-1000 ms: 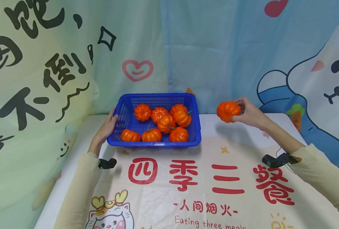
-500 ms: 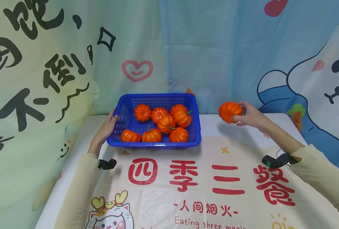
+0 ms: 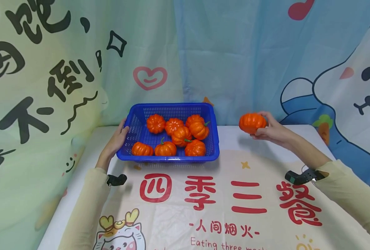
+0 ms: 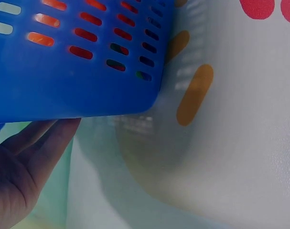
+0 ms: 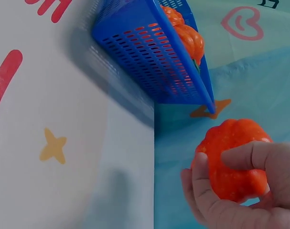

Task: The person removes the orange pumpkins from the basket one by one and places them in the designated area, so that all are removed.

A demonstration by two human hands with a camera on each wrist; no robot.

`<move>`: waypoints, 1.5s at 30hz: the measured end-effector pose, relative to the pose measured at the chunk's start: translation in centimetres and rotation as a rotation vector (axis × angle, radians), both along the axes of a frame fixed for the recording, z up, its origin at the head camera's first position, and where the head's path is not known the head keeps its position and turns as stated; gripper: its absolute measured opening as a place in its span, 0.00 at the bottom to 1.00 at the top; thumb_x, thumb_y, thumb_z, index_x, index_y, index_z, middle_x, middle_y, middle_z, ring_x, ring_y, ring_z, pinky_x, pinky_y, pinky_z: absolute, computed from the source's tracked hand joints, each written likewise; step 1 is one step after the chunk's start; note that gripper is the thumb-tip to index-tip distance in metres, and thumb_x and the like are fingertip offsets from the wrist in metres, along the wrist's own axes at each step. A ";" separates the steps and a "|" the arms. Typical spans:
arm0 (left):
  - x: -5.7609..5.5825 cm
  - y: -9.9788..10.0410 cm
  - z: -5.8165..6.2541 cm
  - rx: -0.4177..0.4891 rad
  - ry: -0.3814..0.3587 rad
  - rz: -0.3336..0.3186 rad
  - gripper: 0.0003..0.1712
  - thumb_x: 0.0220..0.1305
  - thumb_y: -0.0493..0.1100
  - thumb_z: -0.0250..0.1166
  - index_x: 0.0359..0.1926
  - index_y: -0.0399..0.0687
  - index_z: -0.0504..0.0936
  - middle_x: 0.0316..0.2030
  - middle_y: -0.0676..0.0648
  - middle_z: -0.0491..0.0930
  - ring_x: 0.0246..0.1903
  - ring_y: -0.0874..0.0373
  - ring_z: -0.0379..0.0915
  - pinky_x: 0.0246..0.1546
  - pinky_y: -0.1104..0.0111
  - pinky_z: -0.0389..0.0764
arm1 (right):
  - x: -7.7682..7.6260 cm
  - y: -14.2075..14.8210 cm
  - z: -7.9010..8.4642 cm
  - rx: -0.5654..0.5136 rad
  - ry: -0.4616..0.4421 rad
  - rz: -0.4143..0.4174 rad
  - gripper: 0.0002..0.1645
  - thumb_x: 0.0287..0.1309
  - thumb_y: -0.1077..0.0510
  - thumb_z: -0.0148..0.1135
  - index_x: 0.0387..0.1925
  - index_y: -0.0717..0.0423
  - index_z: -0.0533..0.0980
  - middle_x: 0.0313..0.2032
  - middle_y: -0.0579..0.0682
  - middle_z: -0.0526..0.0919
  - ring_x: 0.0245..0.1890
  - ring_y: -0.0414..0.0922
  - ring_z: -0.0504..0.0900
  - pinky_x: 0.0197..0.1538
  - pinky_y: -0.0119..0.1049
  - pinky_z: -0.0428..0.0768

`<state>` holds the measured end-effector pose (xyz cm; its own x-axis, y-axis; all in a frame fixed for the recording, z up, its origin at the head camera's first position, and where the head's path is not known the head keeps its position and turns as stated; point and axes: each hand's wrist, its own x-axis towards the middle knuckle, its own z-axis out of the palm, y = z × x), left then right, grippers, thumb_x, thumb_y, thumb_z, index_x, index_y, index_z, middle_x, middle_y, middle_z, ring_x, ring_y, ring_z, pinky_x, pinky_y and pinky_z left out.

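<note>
At the head view's centre is a blue plastic basket (image 3: 169,159) with slotted walls, its inside facing me. Several small orange pumpkins (image 3: 165,148) lie in it, some with green stems. My left hand (image 3: 115,139) grips the basket's left side, thumb by the rim; in the left wrist view its fingers (image 4: 51,143) reach up against the blue wall. To the basket's right, my right hand (image 3: 273,131) holds another orange pumpkin (image 3: 251,123) above the table, fingers and thumb curled round it. The right wrist view shows this pumpkin (image 5: 233,160) between thumb and fingers.
Under the basket spreads a white table (image 3: 231,139) with a printed cream cloth (image 3: 222,166). Printed curtains (image 3: 219,62) hang behind the table and along its left side. A black strap device (image 3: 301,176) sits on the right wrist, another (image 3: 117,179) on the left.
My right hand has turned the pumpkin, which shows its side now, and shifted slightly to the right. The left hand and the basket stay in place.
</note>
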<state>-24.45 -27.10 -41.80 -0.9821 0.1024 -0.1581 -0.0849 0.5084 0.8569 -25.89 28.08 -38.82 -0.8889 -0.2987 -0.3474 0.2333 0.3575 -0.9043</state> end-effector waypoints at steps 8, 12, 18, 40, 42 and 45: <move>0.7 0.3 1.2 -0.010 -0.013 0.003 0.34 0.77 0.45 0.34 0.77 0.45 0.32 0.76 0.34 0.36 0.76 0.37 0.34 0.74 0.44 0.37 | 0.0 -0.8 -0.4 -0.035 -0.013 -0.048 0.46 0.65 0.57 0.59 0.66 0.50 0.35 0.71 0.64 0.41 0.67 0.61 0.57 0.48 0.25 0.81; 0.8 0.2 1.2 -0.017 -0.021 0.008 0.34 0.77 0.45 0.33 0.77 0.46 0.32 0.76 0.34 0.36 0.76 0.36 0.34 0.74 0.43 0.37 | -0.2 -1.1 -0.3 -0.086 -0.028 -0.084 0.36 0.68 0.43 0.52 0.63 0.44 0.41 0.72 0.60 0.40 0.67 0.57 0.56 0.50 0.26 0.81; 0.9 0.0 1.1 -0.012 -0.026 0.006 0.34 0.77 0.45 0.33 0.77 0.46 0.31 0.76 0.34 0.36 0.76 0.35 0.33 0.74 0.42 0.37 | -0.3 -1.1 -0.7 -0.041 0.048 -0.097 0.26 0.68 0.41 0.51 0.57 0.40 0.49 0.70 0.62 0.43 0.65 0.59 0.59 0.49 0.24 0.81; 0.5 0.1 1.1 -0.002 -0.007 0.012 0.34 0.77 0.45 0.34 0.77 0.45 0.34 0.76 0.34 0.39 0.76 0.37 0.36 0.74 0.44 0.39 | -3.8 -5.3 -8.1 0.338 0.204 -0.140 0.55 0.57 0.44 0.66 0.71 0.65 0.46 0.69 0.69 0.56 0.68 0.64 0.59 0.71 0.59 0.61; 0.4 0.2 1.0 -0.005 -0.007 0.010 0.34 0.77 0.45 0.34 0.77 0.46 0.34 0.76 0.35 0.39 0.76 0.37 0.36 0.74 0.44 0.39 | -4.3 -5.6 -8.9 0.333 0.216 -0.137 0.54 0.57 0.44 0.67 0.70 0.64 0.47 0.68 0.69 0.57 0.68 0.64 0.60 0.70 0.59 0.62; 0.3 0.3 0.9 -0.014 -0.009 0.003 0.34 0.77 0.45 0.35 0.77 0.47 0.34 0.76 0.35 0.39 0.75 0.37 0.37 0.74 0.44 0.40 | -4.7 -5.6 -10.0 0.346 0.247 -0.113 0.53 0.57 0.47 0.67 0.72 0.63 0.47 0.69 0.69 0.58 0.67 0.64 0.61 0.70 0.59 0.63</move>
<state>-24.18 -26.78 -40.94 -0.9809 0.0968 -0.1685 -0.0944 0.5202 0.8488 -30.63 22.43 -48.78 -0.9782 -0.0979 -0.1832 0.0807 0.6339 -0.7692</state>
